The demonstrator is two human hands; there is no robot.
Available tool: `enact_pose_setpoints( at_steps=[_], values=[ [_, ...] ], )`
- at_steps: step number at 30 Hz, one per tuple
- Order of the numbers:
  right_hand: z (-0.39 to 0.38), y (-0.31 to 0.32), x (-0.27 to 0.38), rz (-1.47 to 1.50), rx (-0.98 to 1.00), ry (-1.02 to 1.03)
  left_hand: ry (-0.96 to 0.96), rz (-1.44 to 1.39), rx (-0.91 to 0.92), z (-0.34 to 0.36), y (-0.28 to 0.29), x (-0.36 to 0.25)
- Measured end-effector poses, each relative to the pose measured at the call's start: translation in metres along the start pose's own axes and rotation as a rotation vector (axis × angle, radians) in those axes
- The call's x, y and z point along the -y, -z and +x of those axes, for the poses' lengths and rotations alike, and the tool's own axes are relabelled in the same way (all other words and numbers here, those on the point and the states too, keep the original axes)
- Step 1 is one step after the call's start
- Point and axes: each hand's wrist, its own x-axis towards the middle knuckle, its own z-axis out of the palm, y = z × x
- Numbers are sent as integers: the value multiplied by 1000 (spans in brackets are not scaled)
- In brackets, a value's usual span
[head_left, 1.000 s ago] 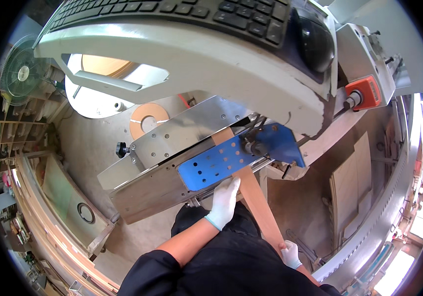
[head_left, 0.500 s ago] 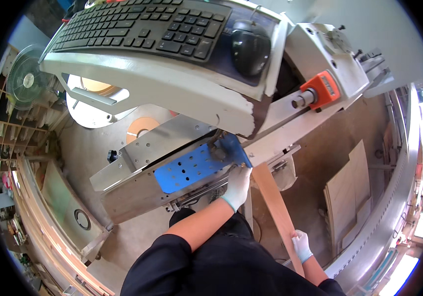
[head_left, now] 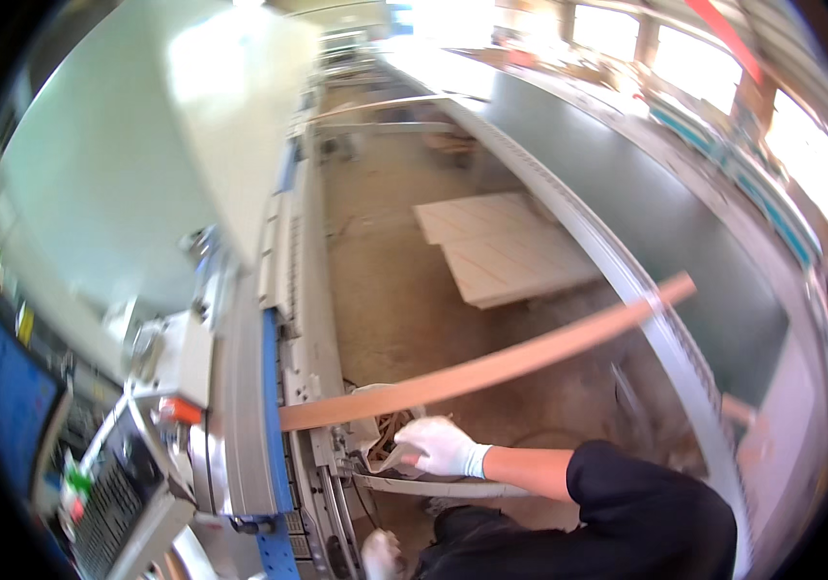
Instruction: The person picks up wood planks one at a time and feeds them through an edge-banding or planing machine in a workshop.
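A long reddish-brown wooden strip (head_left: 491,375) stretches from the blue-edged machine rail (head_left: 274,387) on the left to the metal edge of the long roller-sided table on the right. Just on the near side of the strip is my right hand (head_left: 441,447), in a white glove. Its fingers reach left and look loosely apart, with nothing seen in them. My left hand (head_left: 382,554), also gloved, is low at the bottom edge beside the machine's metal rails. Motion smears it and its fingers cannot be made out.
A pale bin with wood scraps (head_left: 390,430) stands under the strip. Light panels (head_left: 506,246) lie on the floor. The long dark-topped table (head_left: 626,184) runs along the right. A keyboard (head_left: 109,512) and a screen (head_left: 8,362) are at the left.
My view has swung to the right. Earlier both hands were on the strip, which slanted down toward me; now it spans from the machine to the table, and my right hand is apart from it.
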Motion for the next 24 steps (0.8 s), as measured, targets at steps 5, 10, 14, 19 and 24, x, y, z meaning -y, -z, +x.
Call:
enact_pose_setpoints(
  at_steps=[5, 10, 14, 19, 24],
  values=[
    [-156, -38, 0, -87, 396, -288, 385, 235, 191, -87, 18, 62],
    [-328, -44, 49, -53, 528, -714, 402, 350, 301, -124, 46, 89],
    [-438, -59, 88, 49, 465, -898, 383, 421, 349, -140, 57, 98],
    [-506, -38, 98, 61, 401, -1007, 371, 496, 357, -167, 50, 110],
    [-522, -44, 82, 76, 443, -804, 216, 415, 228, -195, 18, 132]
  ],
)
